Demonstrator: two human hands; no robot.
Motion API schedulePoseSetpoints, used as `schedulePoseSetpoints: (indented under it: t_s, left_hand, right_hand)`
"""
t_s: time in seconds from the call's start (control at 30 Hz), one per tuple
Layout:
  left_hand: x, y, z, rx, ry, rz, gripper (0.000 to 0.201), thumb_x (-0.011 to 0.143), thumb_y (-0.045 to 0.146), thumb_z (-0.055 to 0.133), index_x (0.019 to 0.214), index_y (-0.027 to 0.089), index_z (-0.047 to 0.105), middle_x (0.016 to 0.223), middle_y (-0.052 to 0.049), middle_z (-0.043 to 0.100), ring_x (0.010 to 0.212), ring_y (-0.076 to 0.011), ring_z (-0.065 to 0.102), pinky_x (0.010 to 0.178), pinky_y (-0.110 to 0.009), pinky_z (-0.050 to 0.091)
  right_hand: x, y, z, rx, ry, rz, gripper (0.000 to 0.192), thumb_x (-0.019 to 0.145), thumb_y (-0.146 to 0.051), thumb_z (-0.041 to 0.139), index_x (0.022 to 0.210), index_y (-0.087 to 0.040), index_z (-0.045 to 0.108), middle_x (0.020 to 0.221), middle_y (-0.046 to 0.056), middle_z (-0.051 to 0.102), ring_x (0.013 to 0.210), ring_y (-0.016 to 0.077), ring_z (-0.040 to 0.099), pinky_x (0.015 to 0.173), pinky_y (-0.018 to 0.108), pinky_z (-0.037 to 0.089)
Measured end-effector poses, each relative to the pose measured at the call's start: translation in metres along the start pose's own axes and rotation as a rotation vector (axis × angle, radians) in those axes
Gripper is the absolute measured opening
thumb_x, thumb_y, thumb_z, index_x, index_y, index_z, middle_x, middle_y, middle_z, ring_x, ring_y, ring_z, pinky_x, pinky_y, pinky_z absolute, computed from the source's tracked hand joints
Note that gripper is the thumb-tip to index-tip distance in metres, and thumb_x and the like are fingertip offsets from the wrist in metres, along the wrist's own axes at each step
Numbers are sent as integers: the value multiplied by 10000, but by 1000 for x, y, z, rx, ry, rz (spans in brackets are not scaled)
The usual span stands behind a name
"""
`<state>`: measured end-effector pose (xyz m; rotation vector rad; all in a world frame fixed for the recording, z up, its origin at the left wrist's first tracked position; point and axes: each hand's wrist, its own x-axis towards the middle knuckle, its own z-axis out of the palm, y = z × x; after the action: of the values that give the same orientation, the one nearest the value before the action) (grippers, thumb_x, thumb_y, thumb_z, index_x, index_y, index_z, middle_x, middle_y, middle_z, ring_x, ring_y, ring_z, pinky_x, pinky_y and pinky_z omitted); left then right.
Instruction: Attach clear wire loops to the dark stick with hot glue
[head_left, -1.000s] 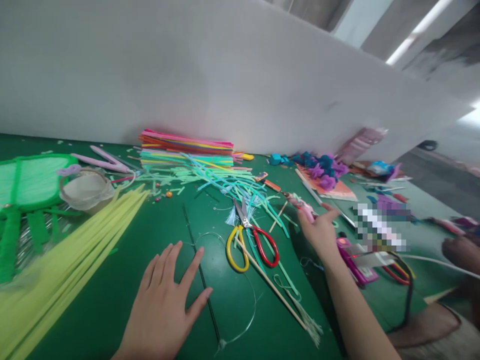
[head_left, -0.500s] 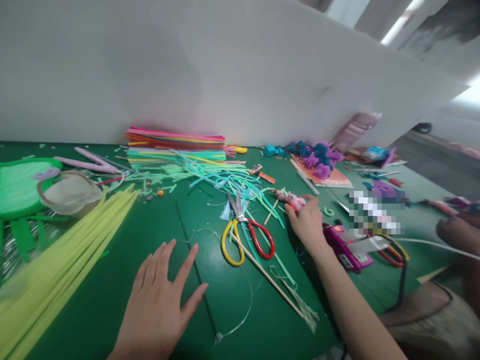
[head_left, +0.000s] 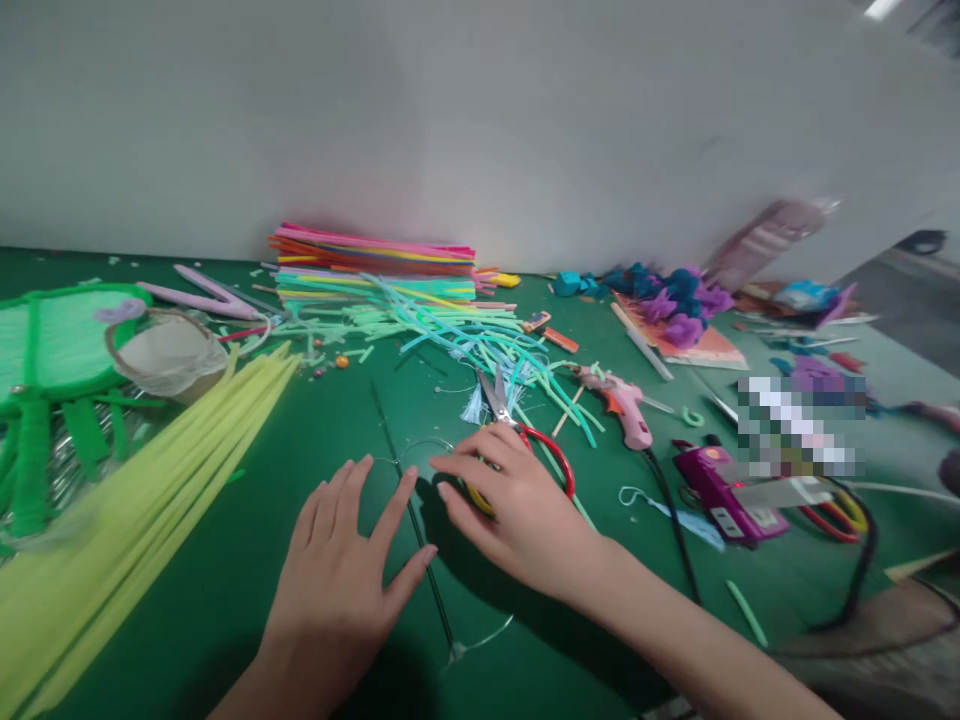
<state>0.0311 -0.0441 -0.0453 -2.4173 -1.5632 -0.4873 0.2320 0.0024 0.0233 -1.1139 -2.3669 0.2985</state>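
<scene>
My left hand point(head_left: 341, 575) lies flat on the green table point(head_left: 247, 560) with its fingers spread, fingertips beside a thin black rod point(head_left: 391, 450) and a loop of clear thread. My right hand point(head_left: 514, 505) rests over the handles of the scissors point(head_left: 556, 453), which have one yellow and one red handle. The fingers are extended and cover the yellow handle; the blades point away from me. A pink glue gun point(head_left: 626, 405) lies on the table to the right of that hand, apart from it.
Long yellow pipe cleaners point(head_left: 150, 490) fan out at the left, next to a green fan point(head_left: 52, 345) and a tape roll point(head_left: 169, 355). Stacked coloured pipe cleaners point(head_left: 375, 265) lie against the white board. A purple glue gun point(head_left: 724, 495) and fuzzy flowers point(head_left: 675, 295) sit at the right.
My right hand has left the pink glue gun and moved left and nearer, onto the scissors' handles. The glue gun now lies on the table. My left hand stays put.
</scene>
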Motion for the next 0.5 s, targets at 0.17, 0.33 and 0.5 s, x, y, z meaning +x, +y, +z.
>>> schedulePoseSetpoints:
  t_s: [0.17,0.33,0.5]
  left_hand:
    - [-1,0,0,6,1,-7,566,913,510,518,1402,227,550,1392,-264,467,1256,-433,509,967,-582,460]
    - [-1,0,-1,-3,-12,-15,568,913,495,525,1420,238,527,1392,-255,463,1268,-425,500,984,-583,449]
    - [-1,1,-3,-21,-25,-21,575,910,492,538,1427,240,518,1410,-245,454,1287,-416,485,1011,-573,433]
  right_hand:
    - [5,6,27,-28,50,2,280,949,-190,490,1136,-129,689,1006,113,634,961,221,516,892,390,498]
    - [7,15,37,-103,26,72,344,952,-245,501,1255,-167,642,1207,133,596,1131,274,478,990,462,453]
    - [8,16,44,-145,-25,100,374,963,-273,480,1288,-141,611,1213,134,618,1113,290,506,963,483,452]
